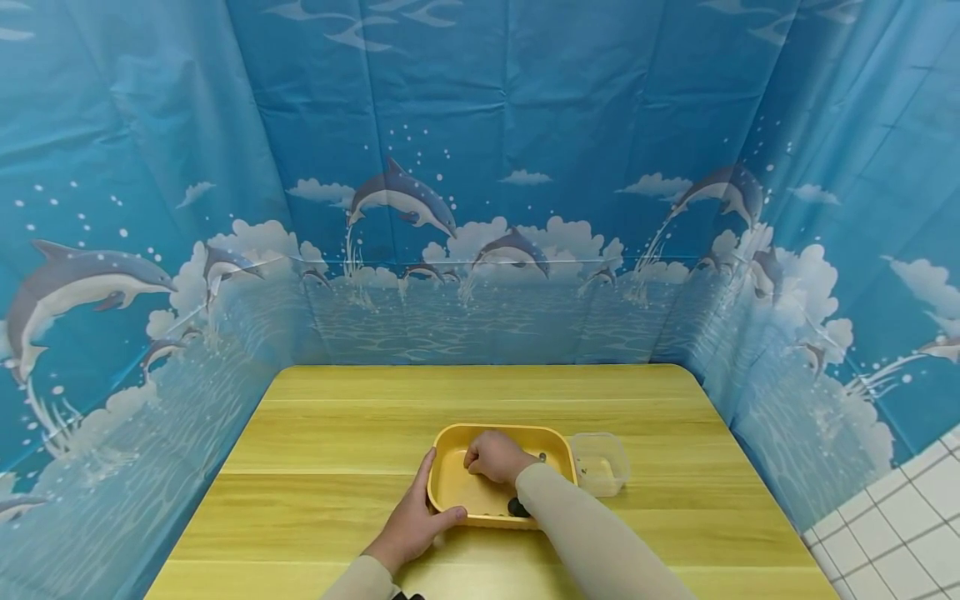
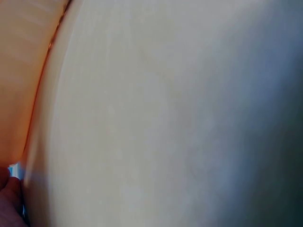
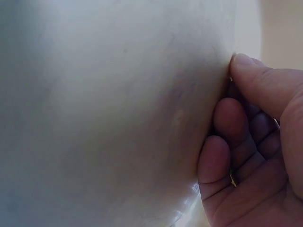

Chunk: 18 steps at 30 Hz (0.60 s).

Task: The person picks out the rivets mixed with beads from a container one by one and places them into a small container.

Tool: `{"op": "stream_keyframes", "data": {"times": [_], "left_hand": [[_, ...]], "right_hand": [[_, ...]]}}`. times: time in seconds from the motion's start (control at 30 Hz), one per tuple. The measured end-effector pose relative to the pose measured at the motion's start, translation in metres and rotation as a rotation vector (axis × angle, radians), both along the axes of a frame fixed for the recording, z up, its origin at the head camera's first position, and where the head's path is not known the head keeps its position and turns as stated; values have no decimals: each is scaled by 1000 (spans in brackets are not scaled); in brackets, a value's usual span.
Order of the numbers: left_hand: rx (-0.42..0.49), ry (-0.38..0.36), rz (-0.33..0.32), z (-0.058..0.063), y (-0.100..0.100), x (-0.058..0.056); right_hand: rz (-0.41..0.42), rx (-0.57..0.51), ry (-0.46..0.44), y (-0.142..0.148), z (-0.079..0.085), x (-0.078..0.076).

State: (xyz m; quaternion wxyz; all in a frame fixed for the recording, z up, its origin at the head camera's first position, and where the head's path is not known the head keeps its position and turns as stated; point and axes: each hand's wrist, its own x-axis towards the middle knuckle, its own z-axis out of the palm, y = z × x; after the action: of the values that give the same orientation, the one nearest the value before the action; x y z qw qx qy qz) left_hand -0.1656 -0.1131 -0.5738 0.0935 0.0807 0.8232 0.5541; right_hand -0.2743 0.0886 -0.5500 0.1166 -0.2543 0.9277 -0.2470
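A yellow plastic basin [image 1: 450,475] with rounded corners sits on the table, its outer wall also at the left of the left wrist view. My left hand [image 1: 416,512] grips its left near corner, thumb over the near rim and fingers along the left side. Inside the basin, my right hand [image 1: 498,457] is lowered toward the floor with its fingers curled. In the right wrist view the thumb [image 3: 258,80] meets the index fingertip; nothing shows between them. A black round object [image 1: 516,507] lies under the right forearm, and a small greyish piece [image 1: 542,457] lies beside the wrist.
A clear plastic container [image 1: 609,483] stands against the basin's right side, with a few tiny bits in it. The wood-grain table [image 1: 337,442] extends around both. A blue dolphin-print curtain [image 1: 480,317] hangs behind and at both sides.
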Motion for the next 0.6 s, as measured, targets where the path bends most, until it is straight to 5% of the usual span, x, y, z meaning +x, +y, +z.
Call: {"op": "stream_keyframes", "data": {"times": [0.6], "left_hand": [[1, -5, 9, -6, -1, -4]], "right_hand": [[-15, -16, -34, 1, 1, 0]]}}
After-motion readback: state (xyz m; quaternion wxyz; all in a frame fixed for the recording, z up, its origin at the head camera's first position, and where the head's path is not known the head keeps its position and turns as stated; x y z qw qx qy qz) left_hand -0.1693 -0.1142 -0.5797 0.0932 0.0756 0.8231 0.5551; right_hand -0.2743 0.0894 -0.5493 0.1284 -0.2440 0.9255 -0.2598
